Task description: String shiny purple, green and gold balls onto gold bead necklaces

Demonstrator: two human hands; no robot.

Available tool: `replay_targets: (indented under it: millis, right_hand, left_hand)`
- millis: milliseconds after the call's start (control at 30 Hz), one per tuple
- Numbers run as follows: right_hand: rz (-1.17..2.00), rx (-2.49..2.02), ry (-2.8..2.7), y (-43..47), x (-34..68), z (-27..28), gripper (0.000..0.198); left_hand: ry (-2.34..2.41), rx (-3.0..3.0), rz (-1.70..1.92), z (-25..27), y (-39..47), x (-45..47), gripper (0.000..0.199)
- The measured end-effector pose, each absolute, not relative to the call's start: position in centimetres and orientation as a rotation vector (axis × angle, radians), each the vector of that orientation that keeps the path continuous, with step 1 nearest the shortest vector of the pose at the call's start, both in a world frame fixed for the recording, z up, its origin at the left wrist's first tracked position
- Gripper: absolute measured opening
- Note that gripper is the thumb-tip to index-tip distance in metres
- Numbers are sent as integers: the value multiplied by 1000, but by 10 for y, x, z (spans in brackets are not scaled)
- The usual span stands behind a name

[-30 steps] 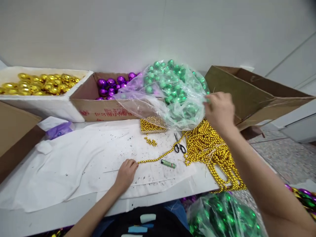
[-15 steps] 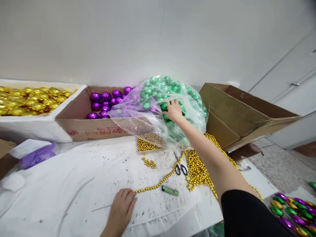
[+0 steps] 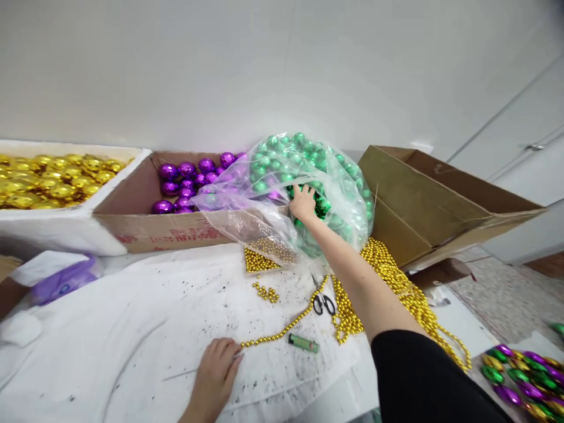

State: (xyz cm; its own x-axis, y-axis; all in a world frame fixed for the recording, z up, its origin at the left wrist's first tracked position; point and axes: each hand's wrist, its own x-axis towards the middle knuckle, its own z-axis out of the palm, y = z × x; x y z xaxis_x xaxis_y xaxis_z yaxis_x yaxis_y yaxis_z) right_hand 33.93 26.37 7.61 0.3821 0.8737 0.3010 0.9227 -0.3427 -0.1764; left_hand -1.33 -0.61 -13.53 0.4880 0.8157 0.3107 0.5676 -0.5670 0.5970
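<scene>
My left hand (image 3: 215, 376) rests on the white cloth, its fingers closed over the end of a gold bead string (image 3: 282, 332). From under that hand a thin stiff rod (image 3: 180, 374) sticks out to the left. My right hand (image 3: 303, 202) reaches into the opening of a clear plastic bag (image 3: 337, 229) full of shiny green balls (image 3: 324, 205). Its fingers are apart and bent over the balls; the fingertips are partly hidden among them. Black-handled scissors (image 3: 324, 304) and a green lighter (image 3: 304, 343) lie between my hands.
Purple balls (image 3: 168, 171) fill part of a cardboard box (image 3: 171, 229); gold balls (image 3: 57, 176) lie in a white foam box (image 3: 48, 226). A tilted cardboard box (image 3: 396, 205) stands right. Gold bead strands (image 3: 388, 276) heap beside my forearm. Multicoloured ball strings (image 3: 524, 376) lie lower right.
My right hand has moved slightly down and left, deeper into the bag's opening among the green balls. The left hand stays at the bead string's end.
</scene>
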Motion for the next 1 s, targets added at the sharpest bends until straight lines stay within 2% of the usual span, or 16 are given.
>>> replay_targets:
  millis: [133, 267, 333, 400, 467, 567, 700, 800, 867, 900, 1000]
  right_hand:
    - [-135, -2236, -1541, 257, 342, 88, 58]
    - [30, -2081, -1634, 235, 341, 114, 51]
    - [151, -1924, -1706, 208, 321, 121, 53]
    - [336, -1618, -1784, 169, 285, 119, 62]
    - [459, -1414, -1897, 129, 241, 109, 62]
    - [461, -1361, -2076, 91, 190, 88, 60]
    - [720, -1217, -2165, 97, 198, 81, 44]
    - [653, -1313, -2168, 129, 252, 98, 30]
    - [295, -1746, -2110, 154, 296, 109, 32]
    - [145, -1991, -2089, 166, 316, 112, 32]
    - [142, -2195, -2086, 193, 362, 107, 19]
  left_hand:
    - [1222, 2183, 906, -110, 1, -15, 23]
    - [1308, 1790, 984, -49, 23, -13, 33]
    - [1196, 1463, 1005, -15, 39, 0, 34]
    - [933, 1148, 1045, 14, 55, 22, 43]
    - [714, 924, 1100, 32, 67, 49, 52]
    - [676, 637, 1266, 40, 74, 83, 51]
    - [849, 333, 1274, 25, 78, 79, 43]
    - [1055, 535, 1305, 3, 96, 42, 55]
    - [1343, 933, 1321, -16, 115, 12, 59]
    - [1529, 1174, 1255, -26, 126, -2, 62]
    - [1893, 1774, 777, -56, 155, -32, 66]
